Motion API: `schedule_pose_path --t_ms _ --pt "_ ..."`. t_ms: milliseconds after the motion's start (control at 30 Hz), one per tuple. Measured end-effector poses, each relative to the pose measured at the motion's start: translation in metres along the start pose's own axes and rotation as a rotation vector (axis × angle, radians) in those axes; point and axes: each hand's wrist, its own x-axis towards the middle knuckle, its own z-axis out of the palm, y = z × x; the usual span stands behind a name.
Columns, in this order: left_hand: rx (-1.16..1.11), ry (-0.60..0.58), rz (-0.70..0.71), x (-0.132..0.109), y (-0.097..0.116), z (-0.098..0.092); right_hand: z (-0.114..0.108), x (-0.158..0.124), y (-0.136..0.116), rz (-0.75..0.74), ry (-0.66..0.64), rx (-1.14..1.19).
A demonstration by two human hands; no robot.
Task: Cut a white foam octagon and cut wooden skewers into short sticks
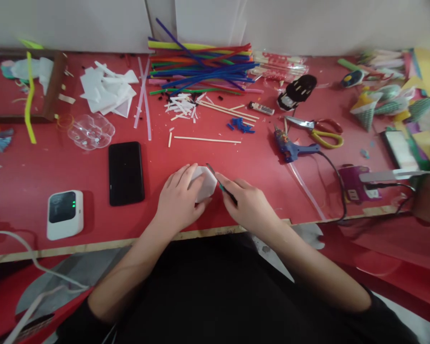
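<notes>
At the front of the red table [157, 162], my left hand [179, 198] holds a white, many-sided piece of paper or card [209, 184] between its fingers and thumb. My right hand [250, 204] is closed round a craft knife [229, 193] with a dark handle. Its thin blade points up and to the left, at the right edge of the white piece. Whether the blade touches that edge I cannot tell. Beyond both hands lie a thin wooden stick [208, 139] and a short piece of stick [170, 139].
Left stand a black phone [126, 173] and a white device [65, 215]. Behind are pipe cleaners [200, 64], white scraps [109, 88] and cut white bits [181, 106]. Blue bits [241, 125], a glue gun [290, 145] with a cord, and scissors [318, 129] lie right.
</notes>
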Motion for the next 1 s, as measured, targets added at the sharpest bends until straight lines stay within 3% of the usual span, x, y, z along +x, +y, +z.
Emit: schedule_pose_path --t_ms 467,1000 --pt "0.045 0.029 0.068 0.004 0.003 -0.001 -0.003 0.003 -0.006 -0.013 -0.072 -0.136" --pt "0.018 0.039 0.03 -0.001 0.001 0.009 -0.012 0.017 -0.002 -0.073 -0.133 -0.073"
